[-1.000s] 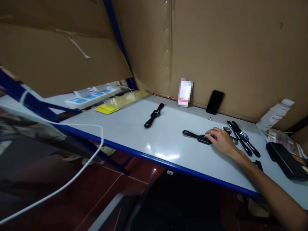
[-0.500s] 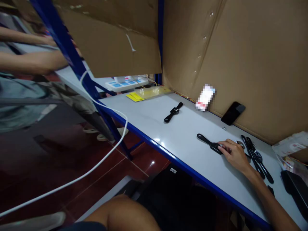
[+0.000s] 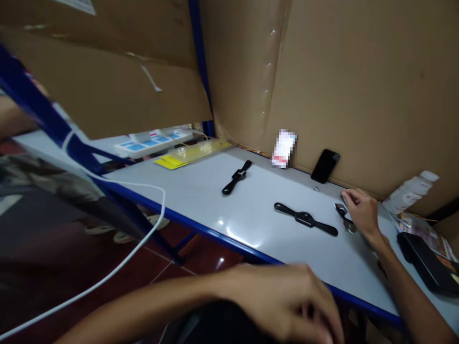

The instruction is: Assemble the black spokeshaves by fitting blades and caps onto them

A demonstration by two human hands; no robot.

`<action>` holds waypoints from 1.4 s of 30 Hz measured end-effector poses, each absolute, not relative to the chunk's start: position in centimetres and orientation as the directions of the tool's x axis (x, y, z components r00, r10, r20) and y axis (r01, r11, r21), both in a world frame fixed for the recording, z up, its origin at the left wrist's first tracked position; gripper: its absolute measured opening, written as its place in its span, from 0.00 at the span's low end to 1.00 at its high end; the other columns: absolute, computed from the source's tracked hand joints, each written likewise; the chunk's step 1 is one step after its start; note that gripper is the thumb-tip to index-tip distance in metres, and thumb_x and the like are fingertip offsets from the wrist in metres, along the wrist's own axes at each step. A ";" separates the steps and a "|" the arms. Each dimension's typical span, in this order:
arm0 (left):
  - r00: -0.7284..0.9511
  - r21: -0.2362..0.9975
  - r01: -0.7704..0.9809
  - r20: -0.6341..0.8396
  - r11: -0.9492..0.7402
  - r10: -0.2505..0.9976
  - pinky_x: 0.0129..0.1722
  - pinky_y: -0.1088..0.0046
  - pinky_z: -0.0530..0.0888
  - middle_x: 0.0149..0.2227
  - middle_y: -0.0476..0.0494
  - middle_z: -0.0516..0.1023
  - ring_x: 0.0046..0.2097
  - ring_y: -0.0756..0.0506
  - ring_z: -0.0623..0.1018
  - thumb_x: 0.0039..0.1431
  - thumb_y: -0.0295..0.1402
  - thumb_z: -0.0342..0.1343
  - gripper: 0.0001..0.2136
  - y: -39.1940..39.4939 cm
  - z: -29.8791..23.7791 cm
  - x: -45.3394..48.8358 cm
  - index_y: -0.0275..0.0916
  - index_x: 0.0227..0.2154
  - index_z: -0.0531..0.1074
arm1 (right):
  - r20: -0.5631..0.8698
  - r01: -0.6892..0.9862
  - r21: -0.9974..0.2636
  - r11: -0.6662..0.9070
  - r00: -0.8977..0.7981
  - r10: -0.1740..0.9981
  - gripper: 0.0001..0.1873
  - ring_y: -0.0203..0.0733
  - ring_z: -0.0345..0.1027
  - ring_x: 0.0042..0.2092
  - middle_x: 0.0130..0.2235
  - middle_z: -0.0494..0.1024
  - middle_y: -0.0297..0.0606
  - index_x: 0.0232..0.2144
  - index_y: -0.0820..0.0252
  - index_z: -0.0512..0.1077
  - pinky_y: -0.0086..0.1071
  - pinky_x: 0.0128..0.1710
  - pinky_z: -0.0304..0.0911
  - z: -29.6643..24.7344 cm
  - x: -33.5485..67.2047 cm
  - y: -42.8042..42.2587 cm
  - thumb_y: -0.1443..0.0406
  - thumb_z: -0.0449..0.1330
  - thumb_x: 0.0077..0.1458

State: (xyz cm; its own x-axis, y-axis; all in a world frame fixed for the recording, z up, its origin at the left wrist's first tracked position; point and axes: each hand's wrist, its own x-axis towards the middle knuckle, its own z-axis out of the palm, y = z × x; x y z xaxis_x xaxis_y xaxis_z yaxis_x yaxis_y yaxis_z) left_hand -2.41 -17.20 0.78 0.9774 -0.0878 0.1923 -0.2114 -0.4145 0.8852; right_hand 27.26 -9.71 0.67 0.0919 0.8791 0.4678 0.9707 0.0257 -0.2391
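On the surface (image 3: 197,193), the black two-handled tool (image 3: 304,218) now lies free, since the right hand (image 3: 362,212) has moved beside the metal pieces (image 3: 349,225) and the left hand (image 3: 279,298) appears, curled, in front; whether either grasps something, I cannot tell.

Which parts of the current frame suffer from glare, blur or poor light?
Head view: bright glare on the pale tabletop toward its near edge; left hand looks soft in the foreground; red tiled floor dim; a pixelated patch by the cardboard wall; nearer black spokeshave fairly crisp.
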 end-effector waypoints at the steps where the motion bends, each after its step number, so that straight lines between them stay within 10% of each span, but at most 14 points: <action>1: 0.976 0.795 -0.144 0.212 -0.589 0.047 0.48 0.66 0.77 0.45 0.44 0.78 0.46 0.45 0.79 0.70 0.34 0.52 0.09 -15.0 1.3 -2.8 0.42 0.48 0.75 | 0.468 0.970 -0.237 -0.049 0.158 0.869 0.14 0.43 0.73 0.46 0.49 0.77 0.41 0.48 0.60 0.73 0.44 0.48 0.72 1.2 28.7 -9.7 0.57 0.59 0.66; 5: 0.887 0.249 0.289 0.294 -0.924 0.356 0.52 0.55 0.74 0.52 0.35 0.74 0.52 0.38 0.75 0.68 0.30 0.53 0.16 -7.3 1.4 -3.7 0.36 0.57 0.70 | 0.357 0.942 -0.214 -0.261 0.324 0.876 0.16 0.44 0.73 0.48 0.52 0.76 0.42 0.51 0.58 0.72 0.44 0.48 0.72 2.3 33.3 -10.2 0.57 0.61 0.65; 8: 0.917 0.176 0.269 0.253 -0.947 0.308 0.50 0.53 0.74 0.50 0.32 0.74 0.50 0.36 0.75 0.66 0.30 0.56 0.18 -3.5 0.2 -3.7 0.33 0.57 0.70 | 0.210 0.942 -0.183 -0.280 0.316 0.925 0.17 0.45 0.73 0.49 0.53 0.75 0.42 0.52 0.58 0.72 0.43 0.47 0.72 2.5 34.5 -10.5 0.58 0.61 0.65; 15: 0.957 0.149 0.116 0.249 -0.982 0.151 0.42 0.65 0.75 0.42 0.40 0.74 0.41 0.43 0.75 0.71 0.30 0.48 0.13 -0.4 -1.9 -3.1 0.38 0.50 0.76 | -0.049 0.976 -0.159 -0.147 0.140 0.989 0.17 0.42 0.74 0.45 0.49 0.77 0.40 0.49 0.61 0.73 0.41 0.44 0.73 2.0 30.8 -11.1 0.56 0.61 0.65; 33: 0.918 0.154 0.049 0.383 -0.987 0.106 0.35 0.67 0.72 0.38 0.40 0.73 0.36 0.45 0.70 0.72 0.28 0.46 0.13 -2.4 -1.8 -4.8 0.34 0.45 0.76 | 0.062 0.945 -0.295 -0.142 0.167 0.984 0.18 0.45 0.71 0.29 0.30 0.78 0.37 0.37 0.54 0.77 0.37 0.29 0.62 0.3 28.2 -11.7 0.50 0.61 0.49; 42: 0.915 0.150 0.057 0.388 -0.987 0.112 0.36 0.68 0.73 0.38 0.41 0.73 0.37 0.45 0.71 0.72 0.27 0.46 0.12 -2.6 -1.7 -4.8 0.34 0.44 0.76 | 0.094 0.884 -0.465 -0.051 0.107 0.990 0.21 0.43 0.74 0.32 0.31 0.81 0.37 0.35 0.55 0.77 0.34 0.32 0.66 1.1 26.2 -12.0 0.45 0.58 0.57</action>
